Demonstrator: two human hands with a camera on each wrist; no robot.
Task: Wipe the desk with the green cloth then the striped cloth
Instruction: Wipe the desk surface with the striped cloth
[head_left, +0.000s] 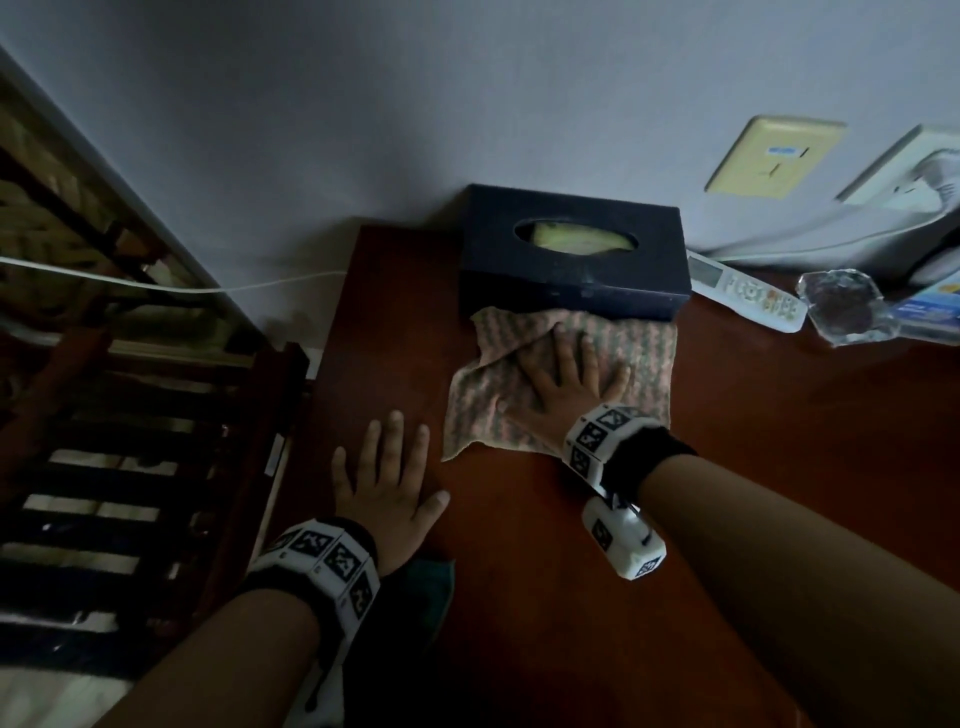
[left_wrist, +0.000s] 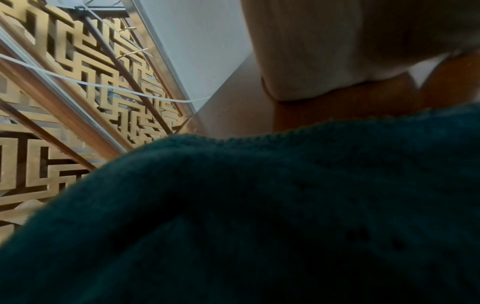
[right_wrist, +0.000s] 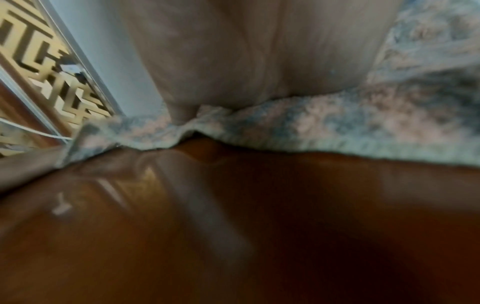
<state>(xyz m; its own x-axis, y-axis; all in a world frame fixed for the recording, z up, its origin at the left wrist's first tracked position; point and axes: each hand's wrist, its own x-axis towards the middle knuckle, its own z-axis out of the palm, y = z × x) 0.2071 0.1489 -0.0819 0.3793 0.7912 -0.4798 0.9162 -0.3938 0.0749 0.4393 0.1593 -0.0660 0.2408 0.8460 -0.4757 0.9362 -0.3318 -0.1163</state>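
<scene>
The striped pink-and-green cloth (head_left: 550, 384) lies spread on the dark red-brown desk (head_left: 519, 597), just in front of a tissue box. My right hand (head_left: 571, 379) presses flat on it with straight, spread fingers; the right wrist view shows the cloth's edge (right_wrist: 337, 131) under my palm. My left hand (head_left: 387, 483) rests flat on the bare desk to the left, fingers straight, holding nothing. The green cloth (head_left: 431, 587) lies bunched under my left wrist at the desk's left front, and fills the left wrist view (left_wrist: 259, 216).
A dark tissue box (head_left: 571, 260) stands at the back against the wall. To its right lie a white remote (head_left: 748, 296), a glass ashtray (head_left: 841, 306) and a blue packet (head_left: 930, 306). The desk's left edge (head_left: 332, 322) drops beside a wooden slatted frame (head_left: 130, 467).
</scene>
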